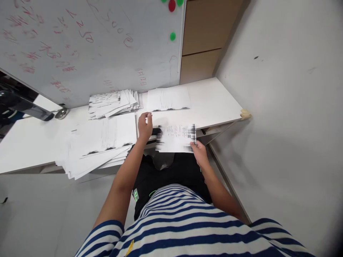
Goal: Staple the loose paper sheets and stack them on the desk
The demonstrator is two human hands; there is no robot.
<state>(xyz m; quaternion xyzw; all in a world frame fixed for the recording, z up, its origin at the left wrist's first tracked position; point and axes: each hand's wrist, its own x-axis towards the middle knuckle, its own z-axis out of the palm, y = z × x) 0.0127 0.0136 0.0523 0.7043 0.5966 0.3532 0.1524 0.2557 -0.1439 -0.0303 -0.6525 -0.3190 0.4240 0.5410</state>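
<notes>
My right hand (199, 152) pinches the lower right corner of a printed sheet of paper (175, 138) with smudged black side edges. That sheet hangs over the desk's front edge, above my lap. My left hand (145, 126) is raised just left of it, fingers loosely curled and nothing visible in them. Beside the left hand lies a large, fanned pile of paper (107, 134), jutting past the desk edge. Behind it is an untidy stack of printed sheets (112, 103). A neater paper stack (168, 98) lies beyond the held sheet.
The white desk (211, 100) meets a wall (281, 107) on the right. A whiteboard (93, 46) with red writing and round magnets stands behind. On the left are a dark monitor-like object (25, 105) and a small round metallic object (62, 113). Yellowish padding (245, 114) covers the desk corner.
</notes>
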